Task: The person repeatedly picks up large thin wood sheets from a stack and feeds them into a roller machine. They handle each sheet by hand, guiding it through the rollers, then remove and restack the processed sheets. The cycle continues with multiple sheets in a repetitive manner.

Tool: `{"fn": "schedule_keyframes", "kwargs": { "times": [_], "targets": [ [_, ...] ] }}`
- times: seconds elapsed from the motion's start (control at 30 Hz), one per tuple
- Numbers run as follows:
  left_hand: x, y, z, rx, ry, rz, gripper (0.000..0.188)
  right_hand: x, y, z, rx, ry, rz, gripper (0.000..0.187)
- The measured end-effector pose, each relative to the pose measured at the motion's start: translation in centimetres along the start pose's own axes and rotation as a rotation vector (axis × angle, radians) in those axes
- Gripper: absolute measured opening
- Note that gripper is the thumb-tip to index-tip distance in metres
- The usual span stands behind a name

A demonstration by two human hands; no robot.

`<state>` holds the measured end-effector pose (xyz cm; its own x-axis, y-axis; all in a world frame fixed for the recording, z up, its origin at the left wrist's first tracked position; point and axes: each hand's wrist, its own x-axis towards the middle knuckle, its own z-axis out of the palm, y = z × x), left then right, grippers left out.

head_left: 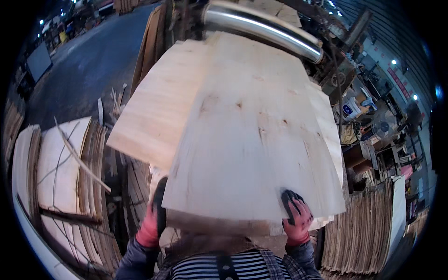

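Observation:
A large pale wood veneer sheet with brown knots, slightly blurred, stretches away from me. My left hand, in a pink and black glove, holds the sheet's left edge near its close corner; its fingers are partly hidden there. At the close edge, right of the middle, my right hand grips the same sheet, dark glove fingers on its top face. Beneath it lies another, warmer-toned veneer sheet, sticking out to the left. The far end of the top sheet reaches a shiny metal roller.
Stacked veneer sheets stand at the left and right. A thin wood strip leans across the left stack. Machine framework rises at far right, near a white bucket and a fan. Dark floor extends far left.

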<state>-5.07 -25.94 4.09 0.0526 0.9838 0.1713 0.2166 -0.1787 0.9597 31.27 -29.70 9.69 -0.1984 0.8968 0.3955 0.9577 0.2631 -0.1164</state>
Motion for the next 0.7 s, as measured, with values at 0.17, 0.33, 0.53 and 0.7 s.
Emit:
{"fn": "schedule_keyframes", "kwargs": {
  "times": [0.17,0.33,0.53,0.7],
  "targets": [
    [-3.9,-6.2,2.7,0.632,0.082,-0.072,0.061,10.8,3.5,4.6,0.038,0.123,-0.076,0.050],
    [-3.4,-7.9,2.5,0.658,0.056,-0.090,0.055,21.7,9.3,13.1,0.087,0.223,-0.071,0.051],
    [-3.3,-9.0,2.7,0.524,0.077,-0.197,0.054,25.7,7.3,18.7,-0.145,0.107,0.053,0.062],
    [-3.0,-14.3,0.7,0.559,-0.001,-0.108,0.055,15.2,2.6,14.0,0.082,-0.072,-0.079,0.066]
  ]
}}
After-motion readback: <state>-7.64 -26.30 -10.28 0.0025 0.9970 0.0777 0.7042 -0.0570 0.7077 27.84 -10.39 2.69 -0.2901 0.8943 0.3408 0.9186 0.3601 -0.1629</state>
